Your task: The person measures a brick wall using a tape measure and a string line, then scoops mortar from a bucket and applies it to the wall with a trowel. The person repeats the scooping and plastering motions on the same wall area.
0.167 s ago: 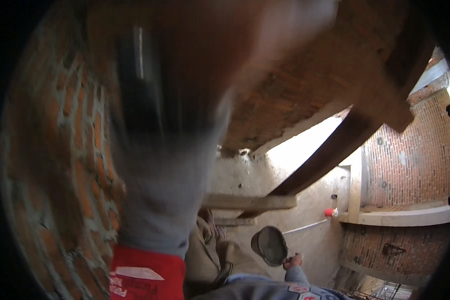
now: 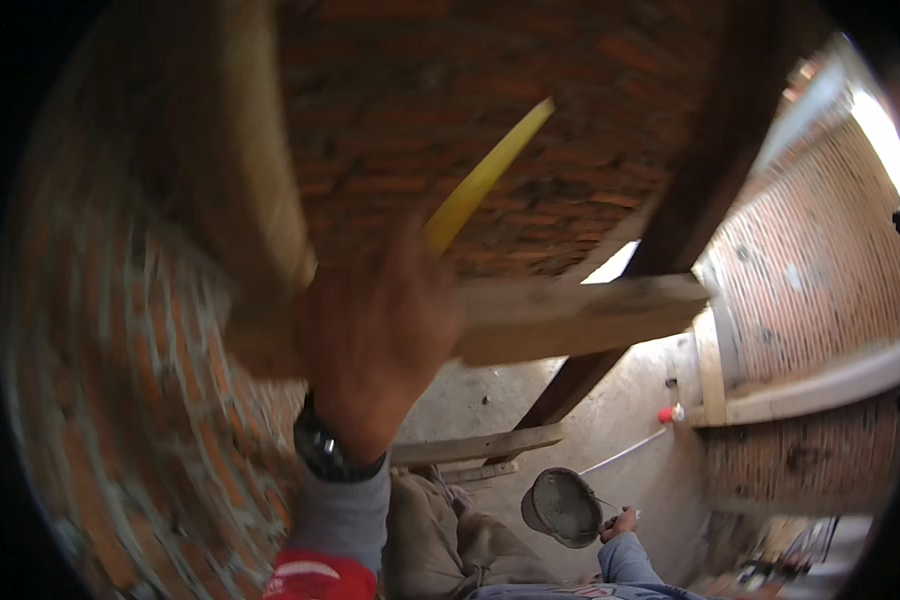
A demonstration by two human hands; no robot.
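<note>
My left hand, blurred and with a watch on its wrist, is raised at a wooden crosspiece. A yellow tapered strip sticks up from its closed fingers; its kind is not clear, and the fingertips are hidden. Whether the hand also grips the wood, I cannot tell. Low on the right, my right hand is closed on the thin handle of a dark bucket. Grey, mortar-like stuff lies inside the bucket, which hangs tilted beside my legs.
A brick wall stands close on the left, another brick surface ahead. Dark timber slants past the crosspiece, and a lower wooden bar crosses near my legs. A white pole ends at a red object.
My left hand has dropped from the top of the view to the crosspiece, and the yellow strip now shows. The bucket and right hand appear slightly farther right.
</note>
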